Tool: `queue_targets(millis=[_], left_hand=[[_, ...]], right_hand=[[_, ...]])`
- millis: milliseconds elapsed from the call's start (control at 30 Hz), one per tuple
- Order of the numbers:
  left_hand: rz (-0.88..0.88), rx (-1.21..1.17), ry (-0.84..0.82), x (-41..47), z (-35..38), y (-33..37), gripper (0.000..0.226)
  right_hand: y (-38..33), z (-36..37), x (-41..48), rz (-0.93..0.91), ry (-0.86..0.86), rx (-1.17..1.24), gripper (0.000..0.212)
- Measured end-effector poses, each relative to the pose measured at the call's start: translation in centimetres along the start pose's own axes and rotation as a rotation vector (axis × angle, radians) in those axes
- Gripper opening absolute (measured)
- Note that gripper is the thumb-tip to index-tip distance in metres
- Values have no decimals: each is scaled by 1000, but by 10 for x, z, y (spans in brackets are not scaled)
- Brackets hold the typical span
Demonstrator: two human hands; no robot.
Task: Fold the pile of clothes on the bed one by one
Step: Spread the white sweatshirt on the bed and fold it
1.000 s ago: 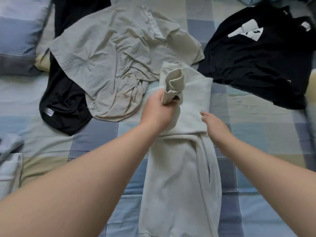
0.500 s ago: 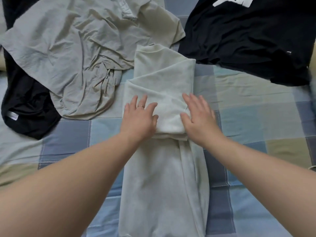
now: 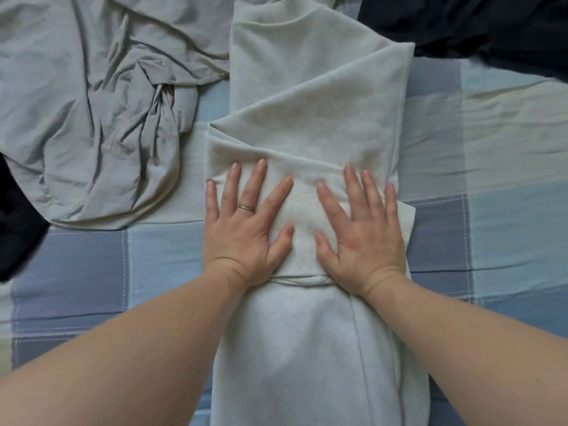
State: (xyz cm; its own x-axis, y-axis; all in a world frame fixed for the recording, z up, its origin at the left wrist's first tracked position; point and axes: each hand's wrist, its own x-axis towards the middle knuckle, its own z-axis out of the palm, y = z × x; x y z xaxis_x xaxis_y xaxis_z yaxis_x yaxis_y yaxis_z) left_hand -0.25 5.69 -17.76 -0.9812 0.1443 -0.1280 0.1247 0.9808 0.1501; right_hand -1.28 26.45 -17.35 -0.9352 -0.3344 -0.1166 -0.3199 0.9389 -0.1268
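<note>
I'm pressing left hand (image 3: 246, 238) and right hand (image 3: 362, 238), fingers (image 3: 256, 186) spread flat and gripping nothing, on the pale garment (image 3: 307, 112) lying just right of the grey shirt (image 3: 92, 103). I'm risking the thick fold springing open on release.

A second ago the left hand (image 3: 246, 235) held a rolled sleeve end pinched up above the pale garment (image 3: 307, 103), while the right hand (image 3: 365, 238) sat with fingers curled at the fold's near edge. The sleeve end has since been laid down, and both hands now lie flat, palms down, on the folded layer. Over the last half second the fingers have spread wider apart and the head has come closer, so the crumpled grey shirt (image 3: 92, 103) and the black garment (image 3: 491, 26) are now cut off at the top of the view.
</note>
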Motion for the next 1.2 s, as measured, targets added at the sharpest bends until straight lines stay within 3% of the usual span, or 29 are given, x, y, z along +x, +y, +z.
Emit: queue_targets(millis=[500,667,800,967,1200], left_hand=[[-23,-46,-9,2,0,0,69],[-126,-104,-30,-11,-1,12,62],[-161,-152,-69,-76,8,31,61],[-164,-187,-175,-198,24,46,67],[-296,-219,-176,-315,39,59,74]], right_hand=[[-2,-3,0,23,-5,10,71],[-14,-3,-12,176,-34,16,68],[-40,8,-70,283,-65,71,69],[-65,22,-178,270,-215,-24,74],[-80,40,-308,278,-221,-49,68]])
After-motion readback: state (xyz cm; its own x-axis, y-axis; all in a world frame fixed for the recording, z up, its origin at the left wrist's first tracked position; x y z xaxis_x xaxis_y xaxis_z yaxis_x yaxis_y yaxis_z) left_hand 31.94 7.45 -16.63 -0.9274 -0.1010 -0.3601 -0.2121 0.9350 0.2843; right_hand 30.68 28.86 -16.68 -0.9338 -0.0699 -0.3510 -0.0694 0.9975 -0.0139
